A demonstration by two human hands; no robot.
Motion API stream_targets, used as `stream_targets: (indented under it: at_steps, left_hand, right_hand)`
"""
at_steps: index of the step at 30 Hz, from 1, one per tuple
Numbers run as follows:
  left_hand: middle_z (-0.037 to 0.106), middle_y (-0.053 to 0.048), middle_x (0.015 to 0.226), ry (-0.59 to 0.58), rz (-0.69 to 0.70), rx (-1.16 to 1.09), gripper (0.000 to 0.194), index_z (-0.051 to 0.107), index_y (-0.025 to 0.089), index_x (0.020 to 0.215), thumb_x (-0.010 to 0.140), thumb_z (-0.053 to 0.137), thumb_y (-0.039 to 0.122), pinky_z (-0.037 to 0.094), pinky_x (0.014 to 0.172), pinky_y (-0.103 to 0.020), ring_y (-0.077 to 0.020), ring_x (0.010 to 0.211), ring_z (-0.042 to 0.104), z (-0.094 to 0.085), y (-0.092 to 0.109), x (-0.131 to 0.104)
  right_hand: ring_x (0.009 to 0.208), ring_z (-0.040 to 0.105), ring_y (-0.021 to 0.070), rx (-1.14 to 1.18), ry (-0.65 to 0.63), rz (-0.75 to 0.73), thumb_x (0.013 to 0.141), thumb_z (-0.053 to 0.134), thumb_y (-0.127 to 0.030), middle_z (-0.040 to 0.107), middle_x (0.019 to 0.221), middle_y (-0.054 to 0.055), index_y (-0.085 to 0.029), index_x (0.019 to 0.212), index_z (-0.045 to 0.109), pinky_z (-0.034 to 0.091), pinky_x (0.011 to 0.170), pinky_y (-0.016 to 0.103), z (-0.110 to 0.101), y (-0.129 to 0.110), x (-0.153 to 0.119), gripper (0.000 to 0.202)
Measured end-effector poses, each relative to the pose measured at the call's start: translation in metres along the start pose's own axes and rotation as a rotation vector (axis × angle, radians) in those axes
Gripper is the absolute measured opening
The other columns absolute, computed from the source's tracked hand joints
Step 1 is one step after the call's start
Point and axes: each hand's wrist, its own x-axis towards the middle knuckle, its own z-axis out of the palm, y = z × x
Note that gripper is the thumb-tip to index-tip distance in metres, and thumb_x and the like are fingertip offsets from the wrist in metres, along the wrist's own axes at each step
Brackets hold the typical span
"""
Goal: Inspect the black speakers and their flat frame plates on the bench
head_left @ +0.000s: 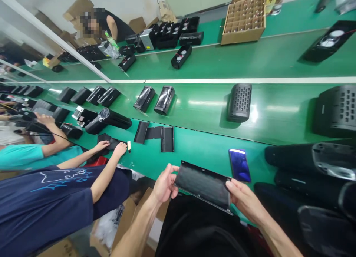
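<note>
I've got left hand [164, 184] and right hand [242, 194] pinching opposite ends of black panel [204, 185]; blue phone [239, 165] lies just beyond right hand.

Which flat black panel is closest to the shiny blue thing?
The panel held at its ends by the left hand and right hand; other panels lie on the green table, farther left of the blue thing.

We identify a factory assembly workshop: long green worktops [204, 145] bear rows of matching black housings [164, 100], co-workers [63, 192] line one side, and a partitioned carton [241, 37] holds many small parts.
</note>
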Motion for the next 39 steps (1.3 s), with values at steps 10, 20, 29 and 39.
stream_targets:
  at_steps: [10,20,29,39]
  left_hand:
    - [0.056,0.009,0.053,-0.077,0.065,0.186,0.050,0.054,0.022,0.106,0.085,0.070,0.065,0.040,0.031,-0.017,-0.0093,0.030,0.050,-0.006,-0.008,-0.012]
    - [0.059,0.008,0.049,-0.202,0.052,0.268,0.047,0.051,0.023,0.110,0.091,0.066,0.063,0.045,0.035,-0.017,-0.0123,0.034,0.056,-0.035,-0.010,0.007]
    - [0.062,0.006,0.052,-0.239,0.040,0.301,0.049,0.052,0.021,0.111,0.091,0.066,0.064,0.049,0.038,-0.019,-0.0146,0.038,0.061,-0.038,-0.008,0.007]
    - [0.061,0.007,0.057,-0.243,0.066,0.308,0.051,0.050,0.020,0.113,0.090,0.069,0.062,0.049,0.040,-0.018,-0.0130,0.041,0.062,-0.035,-0.007,0.005]
  right_hand:
    - [0.053,0.052,0.0111,-0.094,0.088,-0.072,0.086,0.078,-0.061,0.056,0.065,-0.005,-0.022,0.104,0.069,0.045,0.049,0.022,0.006,-0.002,-0.011,0.044]
    - [0.051,0.041,0.0080,-0.167,0.220,-0.089,0.092,0.070,-0.063,0.049,0.061,-0.006,-0.020,0.085,0.062,0.036,0.049,0.020,0.024,0.009,-0.011,0.044]
    - [0.056,0.049,0.0141,-0.184,0.261,-0.025,0.087,0.074,-0.065,0.058,0.065,-0.003,-0.022,0.088,0.064,0.039,0.052,0.024,0.022,0.008,-0.008,0.045]
    - [0.063,0.055,0.0137,-0.193,0.176,-0.029,0.093,0.072,-0.057,0.061,0.075,-0.003,-0.022,0.105,0.067,0.042,0.059,0.024,0.018,0.001,-0.012,0.037]
